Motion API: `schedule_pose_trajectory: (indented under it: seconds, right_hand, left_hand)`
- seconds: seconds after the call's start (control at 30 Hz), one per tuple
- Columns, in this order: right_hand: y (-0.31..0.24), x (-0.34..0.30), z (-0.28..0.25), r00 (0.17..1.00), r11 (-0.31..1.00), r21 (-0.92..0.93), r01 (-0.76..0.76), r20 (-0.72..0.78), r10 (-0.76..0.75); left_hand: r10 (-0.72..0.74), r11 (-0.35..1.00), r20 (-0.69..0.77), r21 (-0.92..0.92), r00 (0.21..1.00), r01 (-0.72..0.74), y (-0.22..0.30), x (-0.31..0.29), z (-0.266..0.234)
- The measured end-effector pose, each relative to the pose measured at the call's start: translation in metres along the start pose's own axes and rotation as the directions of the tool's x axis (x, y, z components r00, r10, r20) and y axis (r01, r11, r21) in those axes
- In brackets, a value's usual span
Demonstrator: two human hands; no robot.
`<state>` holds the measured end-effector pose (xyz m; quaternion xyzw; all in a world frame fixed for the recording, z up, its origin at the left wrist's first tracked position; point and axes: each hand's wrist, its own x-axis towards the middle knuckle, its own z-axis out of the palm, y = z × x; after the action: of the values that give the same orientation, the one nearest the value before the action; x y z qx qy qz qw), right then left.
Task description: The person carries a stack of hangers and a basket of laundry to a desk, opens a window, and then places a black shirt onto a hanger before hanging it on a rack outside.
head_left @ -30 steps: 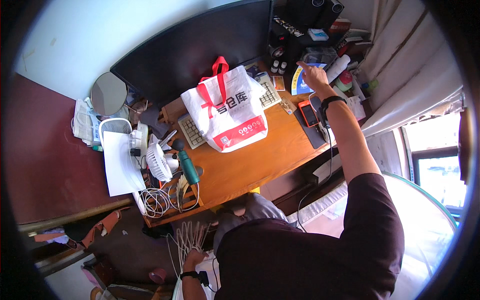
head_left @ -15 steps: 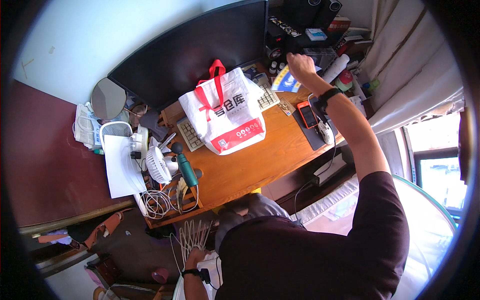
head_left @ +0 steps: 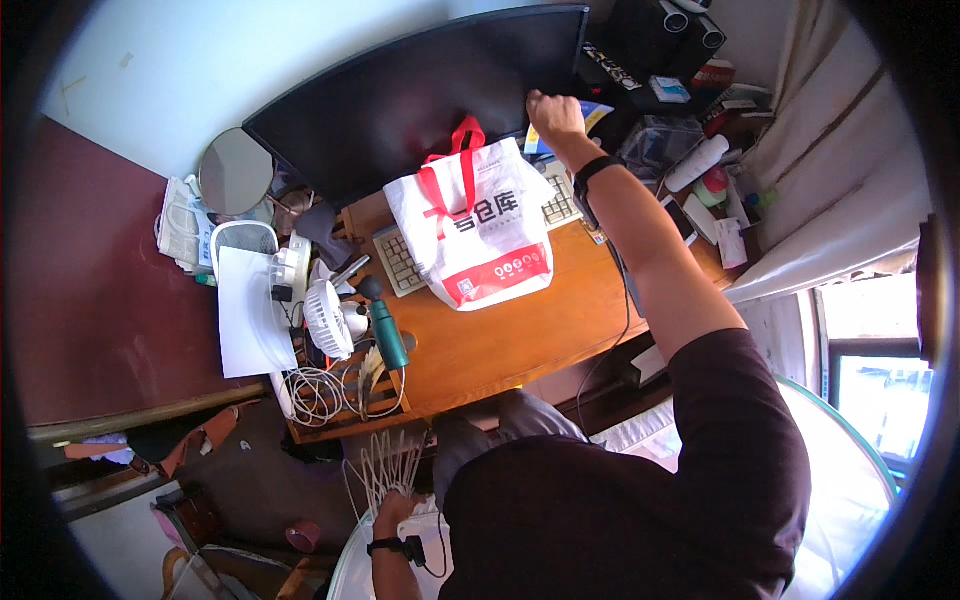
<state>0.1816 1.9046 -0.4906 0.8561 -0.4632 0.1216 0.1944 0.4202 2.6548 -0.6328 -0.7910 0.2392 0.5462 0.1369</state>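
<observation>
My right hand (head_left: 557,118) is closed on a flat printed sheet (head_left: 594,117) in blue, white and yellow, held up before the monitor. Parts of the sheet stick out on both sides of the fist. A white cloth bag (head_left: 490,230) with red handles stands on the desk left of that hand, covering part of a beige keyboard (head_left: 400,262). Low at the left, beside my legs, my left hand (head_left: 398,507) is at the base of a spread of white wires (head_left: 388,460). Its fingers are partly hidden and seem wrapped round them.
A large black monitor (head_left: 420,100) backs the wooden desk (head_left: 460,350). At the desk's left are a white fan (head_left: 326,320), a green massage gun (head_left: 388,335), coiled white cable (head_left: 314,396) and a round mirror (head_left: 235,172). Speakers (head_left: 665,35) and clutter fill the back right.
My right hand has moved left toward the monitor with the printed sheet, and my forearm now covers the orange phone and mouse. My left hand stays by the wires.
</observation>
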Motion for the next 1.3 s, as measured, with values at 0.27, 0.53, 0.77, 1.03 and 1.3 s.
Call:
schedule_pose_trajectory:
  seconds: [0.27,0.53,0.77,1.03,1.3]
  right_hand:
    - [-0.005,0.015,0.041,0.998,0.996,-0.057,0.068,0.000,-0.068]
    - [0.026,-0.015,0.041,0.973,0.975,0.007,0.220,0.076,-0.220]
    - [-0.018,-0.063,0.040,0.969,0.951,0.295,0.098,0.191,-0.159]
    - [-0.032,-0.143,0.050,0.996,0.789,0.607,-0.093,0.061,0.071]
    - [0.049,-0.315,0.035,0.879,0.709,0.573,-0.411,0.044,0.474]
  left_hand:
    - [0.134,0.991,0.176,-0.051,0.975,-0.127,0.005,-0.034,-0.006]
    - [0.226,0.964,0.041,0.138,0.973,-0.229,-0.009,-0.015,-0.008]
    - [0.198,0.935,0.197,0.256,0.960,-0.246,-0.037,0.024,0.003]
    - [0.186,0.942,0.100,0.266,0.977,-0.206,-0.079,0.046,0.009]
    - [0.178,0.924,0.155,0.313,0.972,-0.219,-0.016,0.027,-0.008]
